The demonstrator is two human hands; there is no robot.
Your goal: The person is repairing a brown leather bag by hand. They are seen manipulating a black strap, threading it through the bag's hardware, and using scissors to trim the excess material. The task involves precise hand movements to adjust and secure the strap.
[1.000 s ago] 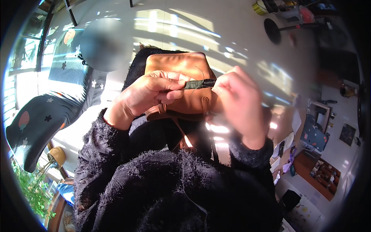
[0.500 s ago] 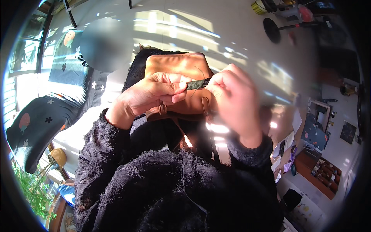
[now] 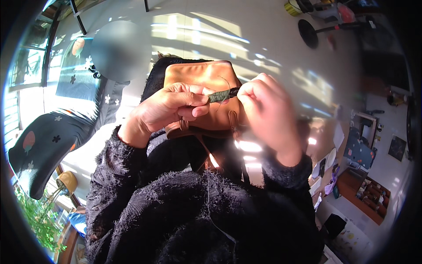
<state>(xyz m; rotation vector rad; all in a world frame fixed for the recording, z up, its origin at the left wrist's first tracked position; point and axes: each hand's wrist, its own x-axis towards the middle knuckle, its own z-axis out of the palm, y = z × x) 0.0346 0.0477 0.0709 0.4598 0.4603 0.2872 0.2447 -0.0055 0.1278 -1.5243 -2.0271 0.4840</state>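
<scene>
Head view: left hand (image 3: 163,108) pinches left end of green thread-wrapped rod (image 3: 219,96); right hand (image 3: 270,110), narrow, closes fingertips about rod's dark right end. Rod between hands, over tan bag (image 3: 200,71); grey flower-patterned cover (image 3: 46,134) at left.

So on my feed I've got some flower-print upholstery (image 3: 44,136) far left, a leafy plant (image 3: 39,222) lower left and a reddish-brown cabinet (image 3: 351,179) lower right.

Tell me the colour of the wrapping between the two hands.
The wrapping is dark green, in the head view.
</scene>
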